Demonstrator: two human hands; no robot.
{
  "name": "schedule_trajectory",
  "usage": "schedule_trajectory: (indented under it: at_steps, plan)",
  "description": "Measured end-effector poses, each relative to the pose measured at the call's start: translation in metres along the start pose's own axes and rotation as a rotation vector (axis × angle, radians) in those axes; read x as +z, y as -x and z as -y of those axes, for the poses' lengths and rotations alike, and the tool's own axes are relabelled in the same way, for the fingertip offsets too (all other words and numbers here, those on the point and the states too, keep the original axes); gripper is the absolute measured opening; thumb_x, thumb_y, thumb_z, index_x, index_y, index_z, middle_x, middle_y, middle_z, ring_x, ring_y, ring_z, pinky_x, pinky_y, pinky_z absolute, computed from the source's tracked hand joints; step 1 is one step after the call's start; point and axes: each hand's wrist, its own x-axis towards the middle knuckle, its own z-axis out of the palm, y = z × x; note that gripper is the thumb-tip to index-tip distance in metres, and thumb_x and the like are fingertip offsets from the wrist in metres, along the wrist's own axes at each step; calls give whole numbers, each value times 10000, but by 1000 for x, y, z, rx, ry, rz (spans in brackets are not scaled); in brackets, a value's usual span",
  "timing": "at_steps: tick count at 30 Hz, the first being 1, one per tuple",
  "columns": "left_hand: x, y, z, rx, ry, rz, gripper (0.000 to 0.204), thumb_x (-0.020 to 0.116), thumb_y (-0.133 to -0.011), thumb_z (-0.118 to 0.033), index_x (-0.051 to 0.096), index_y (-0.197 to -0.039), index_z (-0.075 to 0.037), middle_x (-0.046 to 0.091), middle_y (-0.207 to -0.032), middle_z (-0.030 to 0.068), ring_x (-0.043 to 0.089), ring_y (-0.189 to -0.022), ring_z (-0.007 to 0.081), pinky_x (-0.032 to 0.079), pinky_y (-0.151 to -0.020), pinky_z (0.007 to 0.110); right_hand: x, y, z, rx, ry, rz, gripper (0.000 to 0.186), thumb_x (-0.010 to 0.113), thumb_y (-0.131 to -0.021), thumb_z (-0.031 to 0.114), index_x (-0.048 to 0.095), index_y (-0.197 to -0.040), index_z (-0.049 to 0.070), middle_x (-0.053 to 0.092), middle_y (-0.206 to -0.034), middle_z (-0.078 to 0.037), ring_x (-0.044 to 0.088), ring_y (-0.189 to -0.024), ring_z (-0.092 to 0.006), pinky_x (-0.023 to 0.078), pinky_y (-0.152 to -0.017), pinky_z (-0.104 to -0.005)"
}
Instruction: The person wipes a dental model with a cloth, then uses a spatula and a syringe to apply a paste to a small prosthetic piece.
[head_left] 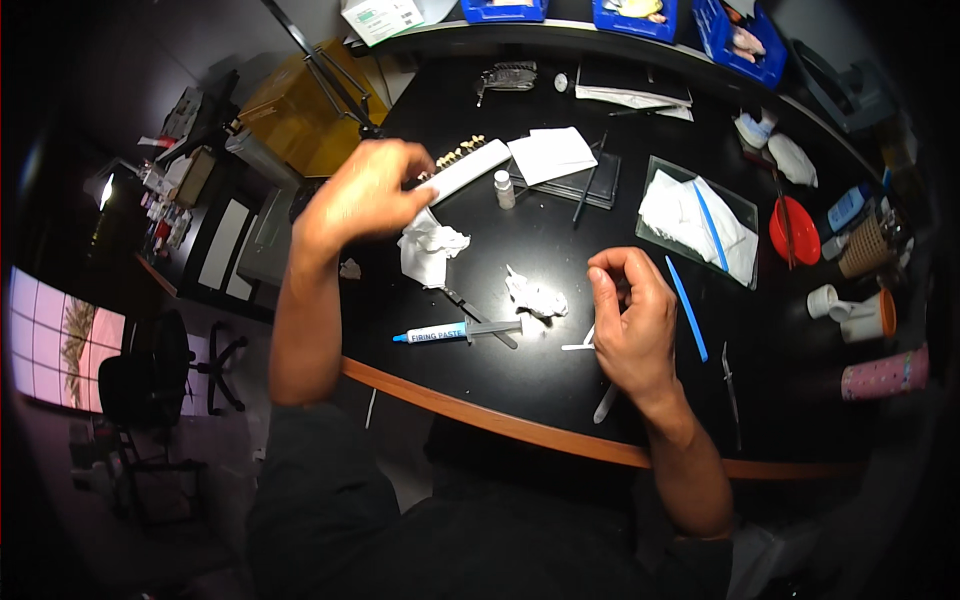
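Note:
My left hand (pixel 370 190), slightly blurred, is over the near end of a white strip (pixel 470 165) beside a row of small cream tooth-shaped pieces (pixel 458 152); its fingertips are partly hidden. My right hand (pixel 630 320) has curled fingers above a thin white plastic piece (pixel 578 346); whether it holds anything is hidden. Between my hands lie crumpled white tissues (pixel 535 298) and a syringe (pixel 440 333) with a blue tip across a dark tool. Another tissue (pixel 430 250) sits below my left hand. A small vial (pixel 504 190) stands behind them.
White paper (pixel 550 153) rests on dark plates. At right are a tissue-covered glass tray (pixel 690 230), blue stick (pixel 687 308), red bowl (pixel 795 230), cups (pixel 865 315) and pink cylinder (pixel 882 375). Blue bins (pixel 635 15) line the raised shelf. A chair (pixel 145 375) stands left.

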Motion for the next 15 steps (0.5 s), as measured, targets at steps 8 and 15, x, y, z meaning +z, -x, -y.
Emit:
schedule_trajectory:
  at_steps: [8,15]
  plan:
    - [41,28,17,-74,3,-140,170,728,-814,-90,695,-910,46,657,-803,181,657,-741,276,513,-705,372,-5,-6,-14,11,39,8,100,651,-934,-5,706,-1017,-22,678,-896,-112,663,-758,-180,518,-683,-279]
    - [54,21,-68,370,357,-543,82,718,-767,3,692,-844,11,673,-774,126,679,-702,211,525,-661,308,-4,-1,-11,126,-418,31,274,662,-943,-32,618,-1208,18,696,-952,-58,646,-845,-86,503,-745,-228]
